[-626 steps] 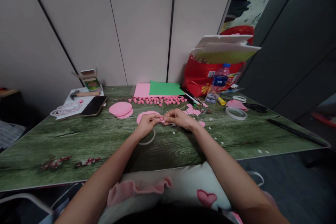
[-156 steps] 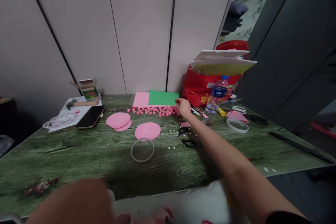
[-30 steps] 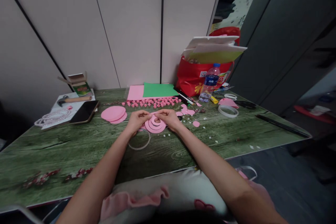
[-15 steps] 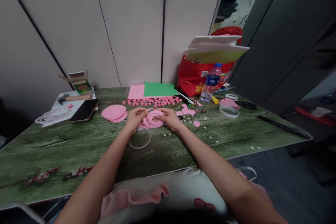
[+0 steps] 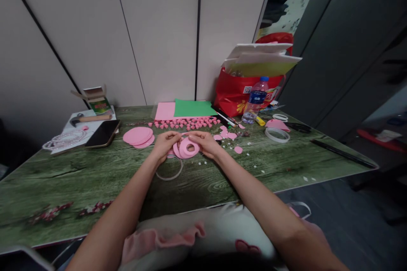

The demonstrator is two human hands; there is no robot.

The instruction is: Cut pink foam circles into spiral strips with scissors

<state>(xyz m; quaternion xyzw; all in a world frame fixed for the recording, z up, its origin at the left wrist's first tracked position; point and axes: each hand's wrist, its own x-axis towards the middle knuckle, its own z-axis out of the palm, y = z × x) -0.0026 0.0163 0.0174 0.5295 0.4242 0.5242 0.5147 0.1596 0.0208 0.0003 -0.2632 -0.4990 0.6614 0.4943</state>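
Note:
Between my two hands is a spiral-cut pink paper strip (image 5: 184, 151), coiled in loose rings with a hole showing toward the right. My left hand (image 5: 165, 143) pinches its left side, fingers closed. On the right, my right hand (image 5: 205, 143) grips the upper right edge between thumb and fingers. Just below my left hand, a roll of thin white tape (image 5: 173, 178) lies on the table, partly covered by the hand and paper. A stack of pink paper circles (image 5: 138, 136) sits left of my left hand. Behind the hands are rows of small pink paper roses (image 5: 187, 123).
Pink scraps (image 5: 231, 135) and tiny white bits lie right of my hands. Farther right are a tape roll (image 5: 269, 137), scissors (image 5: 299, 127) and a water bottle (image 5: 255, 100) by a red bag (image 5: 227, 93). A phone (image 5: 102, 134) and hammer (image 5: 95, 118) lie left.
The pink spiral has turned and shifted slightly right and down, its central hole now nearer my right hand. My right hand's fingers have moved over its upper edge.

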